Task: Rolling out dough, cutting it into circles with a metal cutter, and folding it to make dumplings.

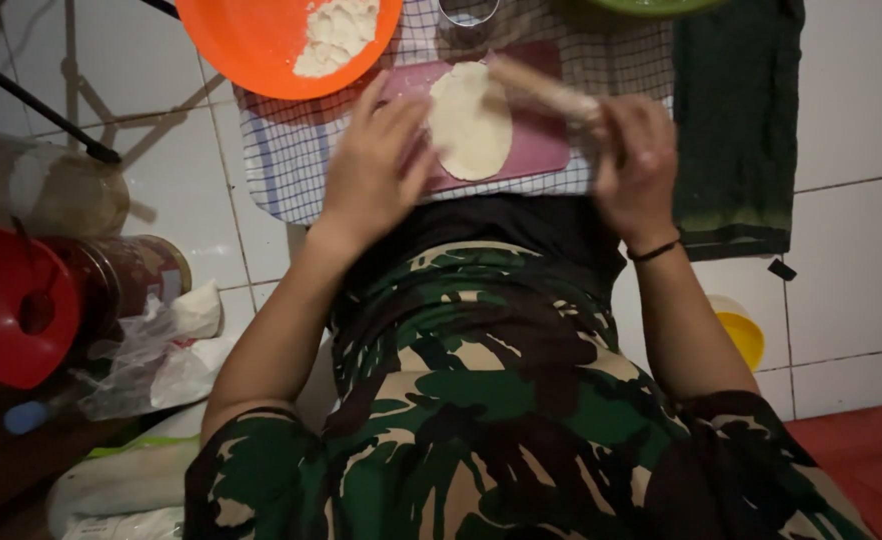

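A flat oval of pale dough lies on a pink board, which rests on a checked cloth spread over the tiled floor. The dough sits between the two hands, just beyond the fingertips of each.

The left hand is spread wide and flat, holding nothing, with its fingers resting on the near edge of the board and touching the dough's rim. The right hand is closed around one end of a wooden rolling pin, which is blurred and lies slanted across the far side of the dough. A dark band is worn at that wrist.

For the rolling to be done well, the pin is best kept level and pressed evenly, so that the sheet is thinned alike across its width. The board is best steadied by the flat left hand, with its fingers kept clear of the pin's path. The dough is likely soft and easily torn, so light strokes from the middle outward are advised, with the oval turned between them.

Beyond the left hand an orange plate with a heap of flour or dough stands within reach for dusting. A dark green cloth lies just outside the right hand.
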